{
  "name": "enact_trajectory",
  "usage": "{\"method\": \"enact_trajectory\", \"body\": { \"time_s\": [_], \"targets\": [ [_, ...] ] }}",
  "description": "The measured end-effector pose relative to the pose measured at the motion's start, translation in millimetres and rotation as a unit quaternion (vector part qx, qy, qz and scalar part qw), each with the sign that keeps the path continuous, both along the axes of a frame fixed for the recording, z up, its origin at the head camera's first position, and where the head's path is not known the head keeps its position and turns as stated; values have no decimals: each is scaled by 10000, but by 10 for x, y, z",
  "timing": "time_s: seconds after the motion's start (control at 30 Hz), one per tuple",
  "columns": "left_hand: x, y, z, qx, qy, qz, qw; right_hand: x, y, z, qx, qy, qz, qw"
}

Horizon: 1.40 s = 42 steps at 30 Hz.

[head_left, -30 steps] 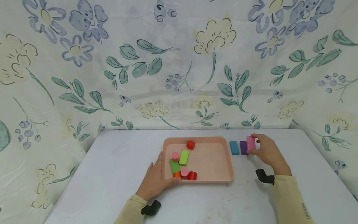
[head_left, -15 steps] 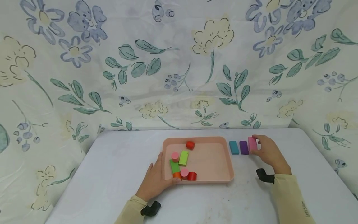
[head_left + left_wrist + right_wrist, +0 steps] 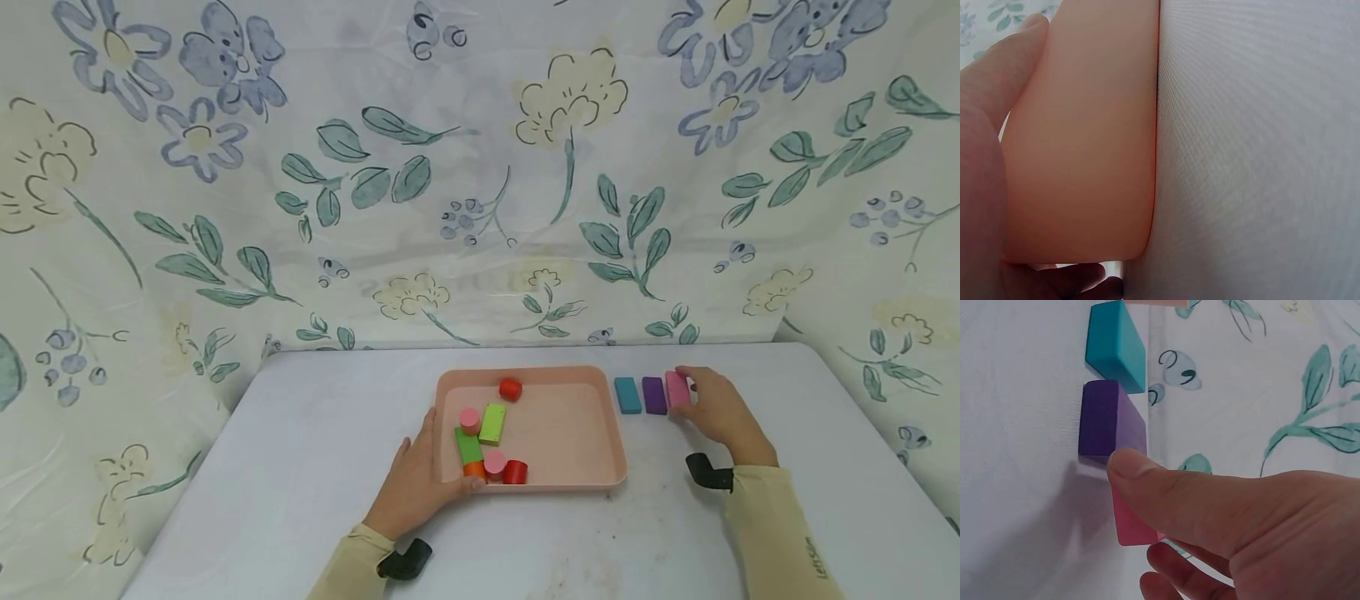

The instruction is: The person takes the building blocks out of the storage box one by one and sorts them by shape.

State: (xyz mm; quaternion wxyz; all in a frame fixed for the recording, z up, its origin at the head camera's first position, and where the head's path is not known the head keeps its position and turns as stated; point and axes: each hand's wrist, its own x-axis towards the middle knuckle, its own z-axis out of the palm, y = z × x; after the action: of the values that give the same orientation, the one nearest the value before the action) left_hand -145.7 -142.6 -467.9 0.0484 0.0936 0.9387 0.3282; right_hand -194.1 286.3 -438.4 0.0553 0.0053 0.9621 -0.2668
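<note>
Between thumb and fingers, my right hand (image 3: 720,415) pinches a pink rectangular block (image 3: 677,389) at the right end of a short row. Just left of it stand a purple block (image 3: 655,396) and a blue block (image 3: 628,396), with small gaps between. In the right wrist view the thumb covers part of the pink block (image 3: 1135,525). My left hand (image 3: 416,487) grips the lower left corner of a peach tray (image 3: 570,433), thumb at the front rim. The left wrist view shows the tray's outer wall (image 3: 1085,144) against that hand.
Inside the tray's left half lie red cylinders (image 3: 515,472), pink cylinders (image 3: 469,421), a lime block (image 3: 492,423), a green block (image 3: 469,446) and an orange piece (image 3: 474,470). A floral cloth (image 3: 480,208) hangs behind the white table (image 3: 315,433).
My right hand has moved the pink block slightly right and down, from overlapping the purple block to standing beside it. The left hand stays on the tray.
</note>
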Motion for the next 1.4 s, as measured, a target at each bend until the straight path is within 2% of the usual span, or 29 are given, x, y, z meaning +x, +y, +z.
{"method": "enact_trajectory", "body": {
  "time_s": [0.37, 0.73, 1.4],
  "targets": [
    [-8, 0, -7, 111, -5, 12, 9999, -31, 23, -54, 57, -171, -14, 9998],
    [-24, -1, -11, 178, -48, 49, 9998, -44, 50, -100, 235, 37, 146, 9996],
    [-8, -1, 21, 191, -93, 54, 9998, -69, 51, -91, -21, -232, 93, 9997]
  ]
}}
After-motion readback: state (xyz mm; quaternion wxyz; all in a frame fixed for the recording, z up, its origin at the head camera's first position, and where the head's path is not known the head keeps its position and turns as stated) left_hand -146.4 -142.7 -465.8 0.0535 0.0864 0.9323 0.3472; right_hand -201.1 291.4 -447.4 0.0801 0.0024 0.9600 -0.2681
